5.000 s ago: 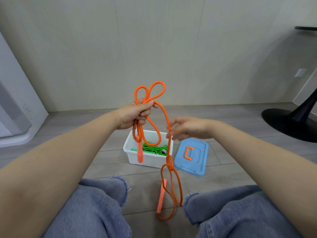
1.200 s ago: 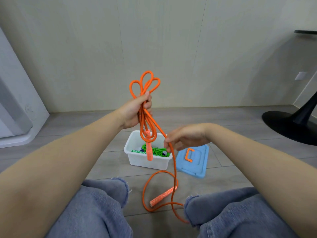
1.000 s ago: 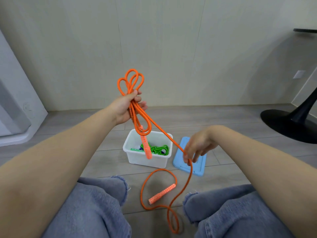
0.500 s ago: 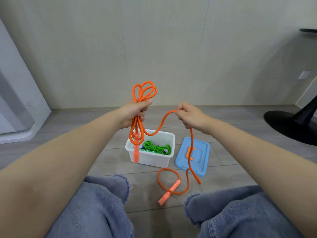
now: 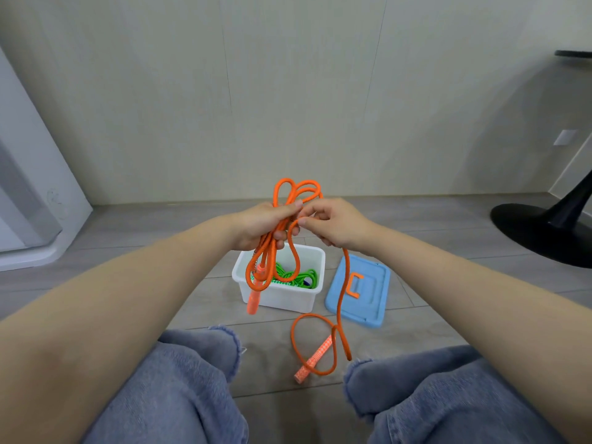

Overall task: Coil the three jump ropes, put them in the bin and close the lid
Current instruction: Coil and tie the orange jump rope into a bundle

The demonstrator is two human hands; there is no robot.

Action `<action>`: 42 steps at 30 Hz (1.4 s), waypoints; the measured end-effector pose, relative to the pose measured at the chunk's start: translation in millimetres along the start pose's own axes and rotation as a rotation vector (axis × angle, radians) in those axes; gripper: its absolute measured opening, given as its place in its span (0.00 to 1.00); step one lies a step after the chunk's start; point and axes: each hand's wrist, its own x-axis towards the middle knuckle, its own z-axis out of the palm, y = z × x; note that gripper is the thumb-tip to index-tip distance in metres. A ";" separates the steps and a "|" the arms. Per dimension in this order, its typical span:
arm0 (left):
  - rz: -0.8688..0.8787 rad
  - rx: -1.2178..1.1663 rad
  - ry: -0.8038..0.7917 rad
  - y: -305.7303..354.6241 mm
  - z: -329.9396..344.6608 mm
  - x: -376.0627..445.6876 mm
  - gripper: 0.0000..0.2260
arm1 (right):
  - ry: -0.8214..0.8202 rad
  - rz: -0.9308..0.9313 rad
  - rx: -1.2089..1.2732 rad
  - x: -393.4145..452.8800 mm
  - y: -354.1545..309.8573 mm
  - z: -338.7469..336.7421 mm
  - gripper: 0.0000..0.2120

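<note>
Nearest you, well below your fingers, the free tail of the orange jump rope lies looped on the floor between your knees, with its patterned handle threaded across that loop; if you draw the next length up fast, the handle could snag in the loop and pull a knot tight, or swing up against your legs. Higher, your left hand grips the gathered coils, fingers curled round the bundle, loops standing above the fist and hanging below it with the other handle dangling. Your right hand pinches a fresh bend of rope between thumb and fingertips, right beside the left thumb. The risk here is the handover: loosen the left fingers too much to admit the new loop and the earlier coils may slide out and spill. Just beyond and beneath the fingers, the white bin already holds a green rope; whether a third rope lies under it I cannot tell. The hanging coils could catch the bin rim and tip it. The blue lid lies beside it, off, with the rope trailing across it.
</note>
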 end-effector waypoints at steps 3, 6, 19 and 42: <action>-0.042 0.076 -0.055 -1.0 1.2 -0.6 0.15 | 0.032 -0.041 -0.086 3.3 3.7 0.3 0.07; -0.070 0.085 -0.103 -0.3 -2.9 -2.6 0.14 | 0.040 -0.014 -0.256 3.2 4.2 -1.9 0.17; -0.197 0.221 0.055 -18.8 -60.4 -6.9 0.13 | -0.242 0.400 0.084 -19.3 42.9 -57.0 0.10; 0.104 -0.203 0.010 -1.1 -3.2 2.5 0.14 | -0.092 0.148 0.030 -8.3 -10.4 10.9 0.14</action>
